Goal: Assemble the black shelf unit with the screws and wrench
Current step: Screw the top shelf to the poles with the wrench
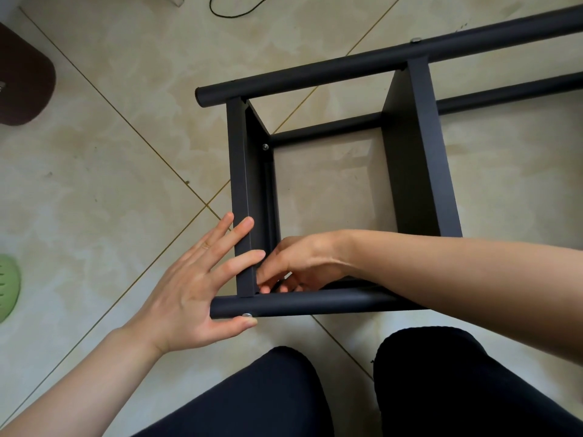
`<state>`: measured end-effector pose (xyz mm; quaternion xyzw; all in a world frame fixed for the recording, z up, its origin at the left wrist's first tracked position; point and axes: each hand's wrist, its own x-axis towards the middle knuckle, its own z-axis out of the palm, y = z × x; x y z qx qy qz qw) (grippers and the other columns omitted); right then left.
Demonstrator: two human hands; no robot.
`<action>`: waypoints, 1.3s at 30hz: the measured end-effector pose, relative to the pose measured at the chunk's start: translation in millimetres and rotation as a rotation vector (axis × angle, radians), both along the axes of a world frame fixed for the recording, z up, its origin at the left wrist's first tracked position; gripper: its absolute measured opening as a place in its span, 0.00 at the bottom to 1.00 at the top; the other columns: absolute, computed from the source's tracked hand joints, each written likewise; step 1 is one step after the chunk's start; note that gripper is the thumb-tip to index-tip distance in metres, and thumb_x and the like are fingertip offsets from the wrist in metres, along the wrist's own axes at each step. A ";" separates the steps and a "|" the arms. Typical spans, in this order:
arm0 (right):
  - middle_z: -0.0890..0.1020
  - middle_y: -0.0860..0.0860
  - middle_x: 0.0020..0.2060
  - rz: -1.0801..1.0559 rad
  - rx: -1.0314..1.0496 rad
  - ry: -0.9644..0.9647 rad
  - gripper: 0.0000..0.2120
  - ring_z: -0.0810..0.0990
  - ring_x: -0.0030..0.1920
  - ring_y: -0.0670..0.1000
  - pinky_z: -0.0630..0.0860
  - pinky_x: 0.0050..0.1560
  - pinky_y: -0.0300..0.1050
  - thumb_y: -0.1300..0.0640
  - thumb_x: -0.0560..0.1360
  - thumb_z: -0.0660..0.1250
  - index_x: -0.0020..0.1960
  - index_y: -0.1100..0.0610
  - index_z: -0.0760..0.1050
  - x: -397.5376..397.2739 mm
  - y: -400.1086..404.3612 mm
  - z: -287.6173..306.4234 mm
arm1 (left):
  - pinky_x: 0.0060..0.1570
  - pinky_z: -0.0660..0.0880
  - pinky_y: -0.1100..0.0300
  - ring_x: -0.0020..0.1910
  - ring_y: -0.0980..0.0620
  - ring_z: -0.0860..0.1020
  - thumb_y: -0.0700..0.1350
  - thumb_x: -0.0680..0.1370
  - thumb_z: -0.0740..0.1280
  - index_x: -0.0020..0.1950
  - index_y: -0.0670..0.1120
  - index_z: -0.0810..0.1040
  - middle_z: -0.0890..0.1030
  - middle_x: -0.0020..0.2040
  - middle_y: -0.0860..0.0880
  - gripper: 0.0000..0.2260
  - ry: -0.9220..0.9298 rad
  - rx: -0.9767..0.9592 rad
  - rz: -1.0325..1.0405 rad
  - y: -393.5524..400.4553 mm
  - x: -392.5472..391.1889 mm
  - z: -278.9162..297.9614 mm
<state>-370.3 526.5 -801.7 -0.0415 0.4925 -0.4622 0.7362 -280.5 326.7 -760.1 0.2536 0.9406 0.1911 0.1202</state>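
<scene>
A black shelf unit (410, 159) lies on its side on a pale tiled floor (110, 152), filling the centre and upper right of the frame, seen from above by a person crouching over it, dark-trousered knees at the bottom edge. It looks like painted metal: rigid, fairly light for its size, with a smooth matte finish that could slip under a loose hold, so the round tubes are the surest places to take it, while the thin edges of the flat panels are better braced with a flat palm than pinched. The left hand (195, 285), at lower centre, is open and spread, fingers pressed flat against the left shelf panel (243, 197) and thumb tucked beneath the near tube (315, 302), beside a silver screw head (247, 315) on that tube. The right hand (296, 266) reaches inside the frame at the same corner, fingertips pinched together around something small and dark; what it is cannot be made out, and no wrench is clearly visible. The unit has long round posts joined by flat upright panels, with another silver screw (265, 147) inside the far left corner and one (417, 39) on the far tube (378, 61) at upper right.
</scene>
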 end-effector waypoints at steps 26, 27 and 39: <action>0.78 0.47 0.31 -0.023 -0.007 -0.088 0.09 0.68 0.31 0.46 0.65 0.36 0.38 0.56 0.79 0.66 0.41 0.57 0.76 -2.1 6.4 2.8 | 0.71 0.63 0.51 0.82 0.43 0.51 0.64 0.72 0.68 0.73 0.53 0.67 0.53 0.83 0.52 0.32 0.007 0.017 -0.011 1.4 -1.6 0.5; 0.77 0.48 0.32 -0.022 0.002 -0.092 0.09 0.68 0.31 0.46 0.65 0.37 0.38 0.56 0.79 0.66 0.41 0.56 0.77 -1.8 6.9 2.8 | 0.72 0.62 0.53 0.82 0.44 0.51 0.64 0.72 0.68 0.73 0.54 0.67 0.53 0.83 0.52 0.32 0.008 0.016 -0.012 1.5 -1.5 0.5; 0.76 0.49 0.34 -0.022 0.016 -0.104 0.07 0.67 0.32 0.46 0.64 0.38 0.39 0.56 0.78 0.67 0.42 0.56 0.78 -1.7 6.1 -0.1 | 0.72 0.62 0.56 0.82 0.43 0.51 0.63 0.72 0.68 0.73 0.54 0.66 0.52 0.83 0.52 0.32 0.018 0.013 -0.020 1.0 -2.1 -0.8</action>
